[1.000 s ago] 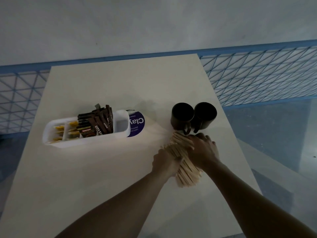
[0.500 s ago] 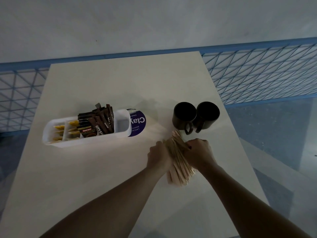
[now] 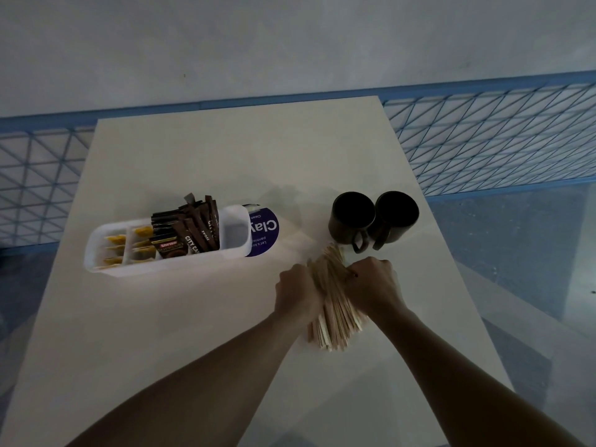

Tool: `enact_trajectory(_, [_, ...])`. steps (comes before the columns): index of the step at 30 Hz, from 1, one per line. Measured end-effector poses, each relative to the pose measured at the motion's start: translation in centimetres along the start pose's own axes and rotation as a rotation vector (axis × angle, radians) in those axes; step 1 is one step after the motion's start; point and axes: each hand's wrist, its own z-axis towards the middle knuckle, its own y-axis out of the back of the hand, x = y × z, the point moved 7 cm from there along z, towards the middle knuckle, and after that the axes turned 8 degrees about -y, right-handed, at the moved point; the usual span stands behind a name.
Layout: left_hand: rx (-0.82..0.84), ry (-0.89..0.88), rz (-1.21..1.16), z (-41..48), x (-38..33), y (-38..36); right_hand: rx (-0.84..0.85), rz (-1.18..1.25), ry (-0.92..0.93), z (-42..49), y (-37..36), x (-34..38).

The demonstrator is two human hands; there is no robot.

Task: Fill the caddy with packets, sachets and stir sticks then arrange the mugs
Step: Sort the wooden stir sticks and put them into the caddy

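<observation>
Both the left hand (image 3: 298, 293) and right hand (image 3: 375, 283) are gripping the stir sticks (image 3: 335, 319) on the table (image 3: 225, 156) beside the mugs (image 3: 338, 232), likely bundling them for the empty end compartment of the caddy (image 3: 167, 266)

L hand (image 3: 298, 293), R hand (image 3: 375, 285) bare; both forearms bare

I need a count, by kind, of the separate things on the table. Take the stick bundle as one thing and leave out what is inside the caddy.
Mugs: 2
Caddy: 1
Stick bundle: 1
Purple label: 1
Total: 5
</observation>
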Motion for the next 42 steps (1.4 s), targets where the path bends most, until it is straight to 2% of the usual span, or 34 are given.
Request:
enact_trajectory(12, [0.008,-0.031,0.018,0.0,0.7,-0.1,0.050,0.005,0.012,0.7,-0.5,0.1])
enact_trajectory(23, [-0.003,0.043,-0.152,0.2,1.5,0.4,0.060,-0.040,0.076,1.3,-1.0,0.2])
enact_trajectory(37, [-0.024,0.125,-0.305,0.5,2.6,2.4,0.077,-0.033,0.043,0.6,-1.2,0.5])
enact_trajectory(42, [-0.042,0.135,-0.450,0.6,3.0,3.1,0.094,-0.032,0.047,0.1,-0.9,0.8])
